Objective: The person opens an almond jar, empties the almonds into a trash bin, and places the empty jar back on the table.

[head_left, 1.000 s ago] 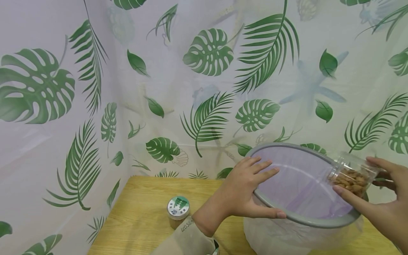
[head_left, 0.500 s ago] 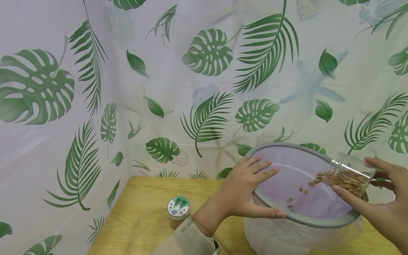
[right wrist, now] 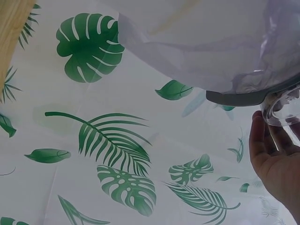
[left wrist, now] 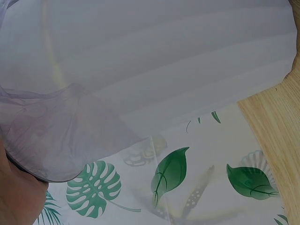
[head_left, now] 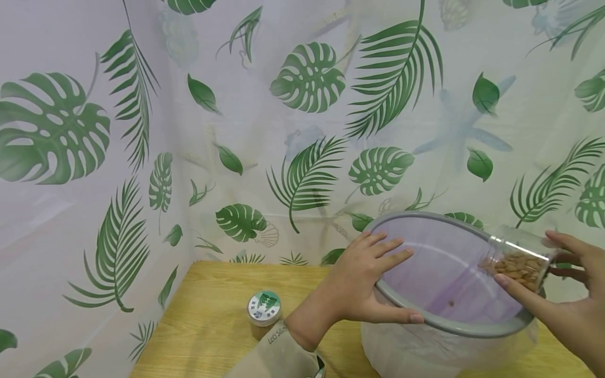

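In the head view my right hand [head_left: 572, 283] holds a clear plastic jar [head_left: 524, 241] on its side, thumb in front and fingers behind. Small brown nut-like pieces [head_left: 517, 270] lie along its lower wall. Its mouth points left over the trash bin [head_left: 477, 332], which has a grey rim and a thin whitish liner bag. One brown piece shows over the bin's inside. My left hand [head_left: 364, 281] rests on the bin's left rim, fingers straight and spread over the opening, thumb along the front. The right wrist view shows the jar [right wrist: 283, 110] right at the rim.
A closed jar [head_left: 264, 310] with a green-and-white lid stands on the wooden table [head_left: 203, 315], left of my left forearm. Part of another lidded container [head_left: 321, 366] shows beside the sleeve. A leaf-print sheet [head_left: 250, 184] hangs behind the table and at its left.
Half a second ago several brown pieces were falling from the jar's mouth; now one shows over the bin's inside. Both hands keep about the same place, with the jar turned slightly.
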The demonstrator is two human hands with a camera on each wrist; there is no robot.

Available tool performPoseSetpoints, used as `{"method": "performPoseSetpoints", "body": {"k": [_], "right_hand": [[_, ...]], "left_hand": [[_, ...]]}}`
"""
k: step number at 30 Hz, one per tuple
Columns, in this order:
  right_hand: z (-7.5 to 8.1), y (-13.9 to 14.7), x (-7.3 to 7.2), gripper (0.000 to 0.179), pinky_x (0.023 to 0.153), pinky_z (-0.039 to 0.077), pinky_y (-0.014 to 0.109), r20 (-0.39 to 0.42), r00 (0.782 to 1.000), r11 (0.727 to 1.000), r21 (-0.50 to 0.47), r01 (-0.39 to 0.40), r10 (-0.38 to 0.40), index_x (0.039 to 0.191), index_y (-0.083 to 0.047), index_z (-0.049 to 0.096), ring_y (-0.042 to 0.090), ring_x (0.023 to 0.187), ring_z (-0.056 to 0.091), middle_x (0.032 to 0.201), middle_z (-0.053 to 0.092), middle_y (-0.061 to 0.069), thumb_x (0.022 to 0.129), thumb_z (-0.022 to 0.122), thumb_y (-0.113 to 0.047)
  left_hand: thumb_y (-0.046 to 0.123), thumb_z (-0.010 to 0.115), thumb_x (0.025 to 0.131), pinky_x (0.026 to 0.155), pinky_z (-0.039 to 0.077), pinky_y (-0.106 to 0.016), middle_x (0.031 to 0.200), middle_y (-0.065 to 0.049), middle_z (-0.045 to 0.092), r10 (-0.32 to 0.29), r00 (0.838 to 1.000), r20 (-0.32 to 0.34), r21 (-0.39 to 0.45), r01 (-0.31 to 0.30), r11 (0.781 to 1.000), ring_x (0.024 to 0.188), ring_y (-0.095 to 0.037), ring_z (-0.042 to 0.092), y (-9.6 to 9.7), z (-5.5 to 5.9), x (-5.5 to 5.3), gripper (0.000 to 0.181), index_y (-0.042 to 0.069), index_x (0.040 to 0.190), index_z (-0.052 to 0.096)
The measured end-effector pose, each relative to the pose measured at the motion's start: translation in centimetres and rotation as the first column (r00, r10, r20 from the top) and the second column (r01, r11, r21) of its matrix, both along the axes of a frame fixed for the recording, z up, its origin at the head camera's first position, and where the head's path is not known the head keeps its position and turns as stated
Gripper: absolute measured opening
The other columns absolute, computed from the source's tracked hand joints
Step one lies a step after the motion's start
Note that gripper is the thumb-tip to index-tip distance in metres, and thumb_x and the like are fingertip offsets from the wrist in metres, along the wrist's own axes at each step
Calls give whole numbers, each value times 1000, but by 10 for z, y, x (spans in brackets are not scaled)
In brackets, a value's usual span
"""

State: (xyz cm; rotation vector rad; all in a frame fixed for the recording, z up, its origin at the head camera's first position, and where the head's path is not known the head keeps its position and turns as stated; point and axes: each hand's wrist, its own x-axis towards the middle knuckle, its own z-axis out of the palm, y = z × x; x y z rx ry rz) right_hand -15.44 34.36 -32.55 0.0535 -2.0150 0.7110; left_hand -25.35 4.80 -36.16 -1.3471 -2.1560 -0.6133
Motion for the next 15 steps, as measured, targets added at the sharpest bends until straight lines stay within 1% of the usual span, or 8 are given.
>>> {"method": "performPoseSetpoints", "body": {"k": [3, 6, 9, 12, 15], "right_hand": [[1, -1, 0, 113, 83, 33, 1, -3, 1000, 1000, -5, -16, 16, 141, -24, 53, -18, 97, 43, 130, 47, -33, 41, 94, 8], [1, -1, 0, 112, 82, 33, 1, -3, 999, 999, -12, -35, 35, 141, -22, 54, -16, 98, 44, 129, 46, -34, 41, 93, 10], [0, -2, -1, 114, 81, 33, 2, 4, 999, 999, -15, -35, 35, 142, -24, 52, -16, 97, 44, 126, 44, -36, 42, 92, 12], [0, -3, -1, 112, 81, 33, 3, 5, 999, 999, -20, -37, 37, 141, -23, 53, -15, 97, 44, 124, 46, -34, 42, 92, 12], [1, -4, -1, 111, 81, 33, 3, 7, 1000, 999, -22, -31, 31, 141, -25, 53, -15, 96, 44, 124, 47, -34, 43, 93, 11]], "left_hand": [[76, 67, 68, 123, 19, -48, 153, 6, 43, 2, 1000, -1, 1, -2, 1000, 147, -17, 30, 0, 1, 0, 96, 34, 150, 39], [75, 68, 69, 123, 19, -49, 152, 5, 44, -4, 1000, 4, 3, 4, 1000, 147, -19, 31, 0, 2, 1, 96, 33, 150, 39], [75, 68, 69, 123, 19, -49, 152, 4, 44, -7, 1000, 6, 3, 7, 1000, 146, -20, 32, 0, 2, 1, 96, 33, 150, 39], [74, 68, 69, 123, 19, -49, 152, 4, 44, -6, 1000, 11, 1, 6, 1000, 146, -20, 32, -1, 2, 2, 95, 33, 150, 39], [74, 69, 69, 122, 20, -50, 152, 3, 45, -14, 1000, 21, 6, 14, 1000, 146, -21, 33, -1, 2, 2, 95, 33, 150, 39]]}}
